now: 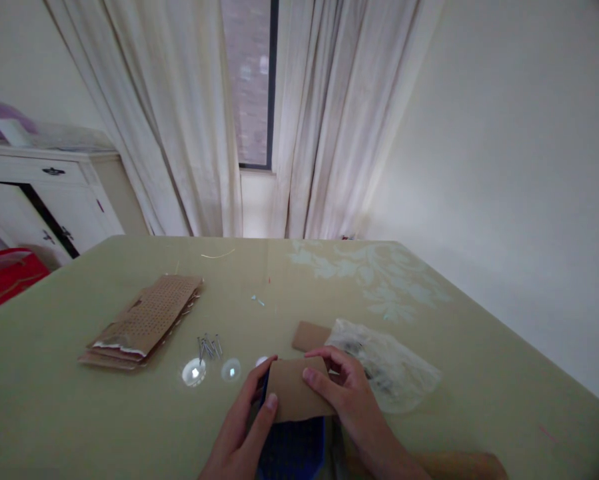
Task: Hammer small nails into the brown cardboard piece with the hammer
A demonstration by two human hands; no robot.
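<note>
A brown piece of cardboard (299, 390) is held between my two hands at the near side of the table. My left hand (249, 413) grips its left edge, thumb in front and fingers behind against a dark blue edge. On the right side, my right hand (352, 393) presses its thumb on the cardboard's face, with the fingers curled over the top. Directly below the cardboard is a dark blue container (292, 448), partly covered by it. Just beyond my right hand lies a clear plastic bag (404, 373) with small dark items inside, beside a smaller cardboard piece (309, 335).
Several nails (209, 347) lie left of my hands. Stacked, perforated cardboard sheets (154, 313) rest farther left on the table (329, 287). A small light screw-like piece (258, 301) lies mid-table. At the bottom right is a brown, wooden-looking bar (459, 465).
</note>
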